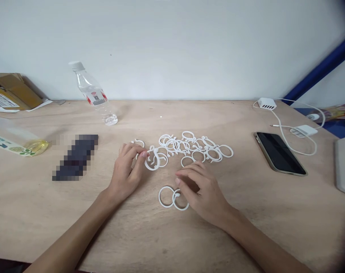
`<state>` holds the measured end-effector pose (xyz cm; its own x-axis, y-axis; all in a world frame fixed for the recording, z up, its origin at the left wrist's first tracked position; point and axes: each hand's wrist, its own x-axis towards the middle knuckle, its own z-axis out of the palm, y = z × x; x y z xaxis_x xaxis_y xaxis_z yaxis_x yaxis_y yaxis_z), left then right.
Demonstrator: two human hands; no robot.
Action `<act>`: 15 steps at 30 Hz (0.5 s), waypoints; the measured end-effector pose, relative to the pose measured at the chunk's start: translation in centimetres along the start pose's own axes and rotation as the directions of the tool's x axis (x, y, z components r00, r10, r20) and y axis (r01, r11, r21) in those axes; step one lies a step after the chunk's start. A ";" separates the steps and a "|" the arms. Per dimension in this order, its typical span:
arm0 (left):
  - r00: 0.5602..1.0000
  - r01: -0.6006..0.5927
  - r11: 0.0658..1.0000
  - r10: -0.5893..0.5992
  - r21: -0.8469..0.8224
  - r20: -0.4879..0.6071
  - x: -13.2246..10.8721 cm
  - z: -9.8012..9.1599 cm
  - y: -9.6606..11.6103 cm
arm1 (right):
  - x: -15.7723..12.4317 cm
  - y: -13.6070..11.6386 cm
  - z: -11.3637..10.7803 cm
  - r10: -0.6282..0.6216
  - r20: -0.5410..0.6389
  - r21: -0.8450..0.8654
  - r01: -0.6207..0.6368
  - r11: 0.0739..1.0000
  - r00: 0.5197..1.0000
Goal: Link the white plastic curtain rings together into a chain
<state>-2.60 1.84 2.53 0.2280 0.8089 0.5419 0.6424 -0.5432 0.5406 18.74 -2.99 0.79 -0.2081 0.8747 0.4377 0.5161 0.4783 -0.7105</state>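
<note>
Several white plastic rings (195, 147) lie in a loose pile at the middle of the wooden table (149, 235). My left hand (128, 170) pinches one white ring (153, 162) at the pile's left edge, thumb and fingers closed on its rim. My right hand (202, 189) rests palm down just in front of the pile, fingers curled over two linked rings (172, 198) that lie flat on the table; its fingertips touch the right one. A single ring (138, 143) lies just behind my left hand.
A clear water bottle (94, 94) stands tilted at the back left. A cardboard box (10, 91) and a yellow-tinted bottle (15, 141) lie far left. A dark pixelated patch (75, 156) sits left of my hand. A phone (280, 153), white chargers (267, 103) and cables are at the right.
</note>
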 end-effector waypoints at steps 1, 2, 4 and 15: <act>1.000 -0.024 1.000 0.025 -0.008 0.018 -0.1 0.0 0.2 | 0.0 -0.1 0.0 0.047 0.005 0.034 -0.047 0.998 0.999; 0.997 -0.059 0.998 0.060 -0.017 0.044 -0.2 0.0 0.4 | 0.0 -0.1 0.0 0.104 0.011 0.074 -0.105 0.992 0.994; 0.982 -0.152 0.987 0.156 -0.049 0.109 -0.5 0.1 1.0 | -0.1 -0.1 -0.1 0.221 0.028 0.164 -0.223 0.961 0.975; 0.900 -0.334 0.932 0.360 -0.143 0.246 -2.1 1.4 3.1 | 0.2 -1.0 -0.3 0.240 0.016 0.470 -0.219 0.855 0.971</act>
<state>-0.07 -1.24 2.17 0.6163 0.5877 0.5241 0.4179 -0.8082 0.4149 18.43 -3.29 1.80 -0.0918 0.9650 0.2457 0.0959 0.2541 -0.9624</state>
